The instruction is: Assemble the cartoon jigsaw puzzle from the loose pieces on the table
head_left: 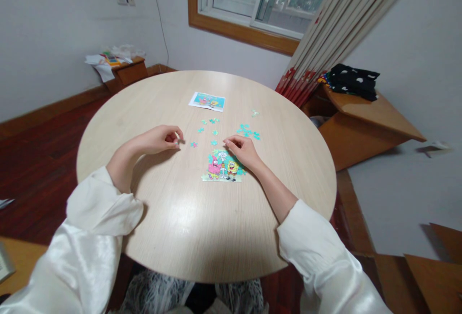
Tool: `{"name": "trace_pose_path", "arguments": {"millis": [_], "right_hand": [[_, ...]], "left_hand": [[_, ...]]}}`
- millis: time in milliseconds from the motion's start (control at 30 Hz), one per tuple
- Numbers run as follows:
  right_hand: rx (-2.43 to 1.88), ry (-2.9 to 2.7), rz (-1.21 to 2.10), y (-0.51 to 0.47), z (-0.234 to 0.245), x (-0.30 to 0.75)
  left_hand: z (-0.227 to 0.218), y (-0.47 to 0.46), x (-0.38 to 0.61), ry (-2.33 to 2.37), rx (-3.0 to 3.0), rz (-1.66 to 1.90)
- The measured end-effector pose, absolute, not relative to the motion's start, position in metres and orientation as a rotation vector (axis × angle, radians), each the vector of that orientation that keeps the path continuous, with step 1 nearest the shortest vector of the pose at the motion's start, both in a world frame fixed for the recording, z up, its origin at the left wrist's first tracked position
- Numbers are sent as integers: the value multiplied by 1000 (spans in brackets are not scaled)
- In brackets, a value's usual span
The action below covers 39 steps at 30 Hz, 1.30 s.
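A partly assembled jigsaw puzzle (223,167) with pink, pale and yellow cartoon figures lies on the round wooden table (173,237). My right hand (245,151) rests over its upper right corner, thumb and forefinger pinched just above the top edge. Whatever that pinch may hold is too small to make out. To the left, apart from the puzzle, my left hand (162,139) hovers low with curled fingers. A small grey puzzle piece (181,141) appears at its fingertips. Near that hand lies a loose pink-and-teal piece (194,144). Several loose teal pieces (214,132) are scattered between the hands.
Beyond the loose pieces lies a reference picture (207,101) on white paper. A cluster of teal pieces (247,131) sits right of centre, with paler pieces (255,113) farther back. A wooden stool (375,117) bearing dark cloth stands beyond the table's right edge.
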State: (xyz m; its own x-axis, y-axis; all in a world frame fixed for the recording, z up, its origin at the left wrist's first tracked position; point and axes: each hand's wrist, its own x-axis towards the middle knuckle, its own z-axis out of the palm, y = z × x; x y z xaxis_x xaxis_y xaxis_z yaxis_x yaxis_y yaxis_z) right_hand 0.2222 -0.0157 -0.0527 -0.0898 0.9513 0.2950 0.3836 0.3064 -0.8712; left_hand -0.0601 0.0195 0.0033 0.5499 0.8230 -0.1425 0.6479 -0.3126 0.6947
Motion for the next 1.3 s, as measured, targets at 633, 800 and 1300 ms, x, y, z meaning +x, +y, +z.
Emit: {"name": "trace_pose_path", "arguments": {"millis": [633,800,1300], "right_hand": [[-1238,-1656,764,-16,-52,221],[-1231,-1645,777,-16,-53,221],[-1234,-1670,757,-16,-52,221]], "left_hand": [[-29,0,16,1105,1654,795],[-33,0,17,1081,1741,807],[-37,-1,16,1093,1916,767]]}}
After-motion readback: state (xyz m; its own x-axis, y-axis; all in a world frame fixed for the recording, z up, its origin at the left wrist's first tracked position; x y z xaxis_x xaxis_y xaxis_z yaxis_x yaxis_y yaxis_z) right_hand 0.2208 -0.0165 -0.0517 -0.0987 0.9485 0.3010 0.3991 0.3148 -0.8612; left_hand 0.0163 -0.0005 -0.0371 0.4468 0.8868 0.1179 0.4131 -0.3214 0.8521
